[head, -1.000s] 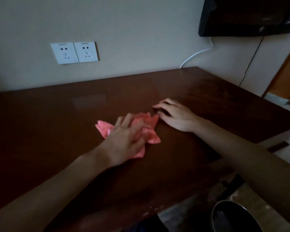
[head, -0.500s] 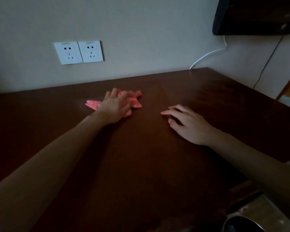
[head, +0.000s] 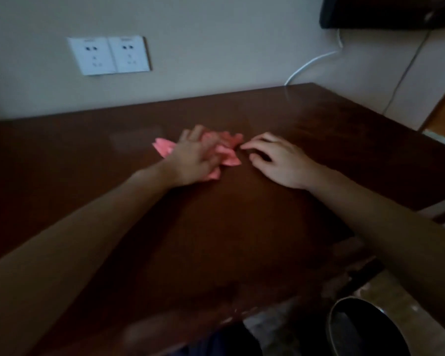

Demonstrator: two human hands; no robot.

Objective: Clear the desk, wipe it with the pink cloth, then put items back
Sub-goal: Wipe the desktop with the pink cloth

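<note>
On desk (head: 216,240): left hand (head: 193,160) presses pink cloth (head: 226,152); right hand (head: 280,160) flat.

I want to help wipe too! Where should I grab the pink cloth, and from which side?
Probably grab the bunched-up part of the pink cloth sticking out to the right of the left hand, coming down from above. The cloth lies crumpled and low on the desk, so its raised folds give fingers something to pinch. The left hand presses on its middle, and the right hand rests close beside that edge.
</note>
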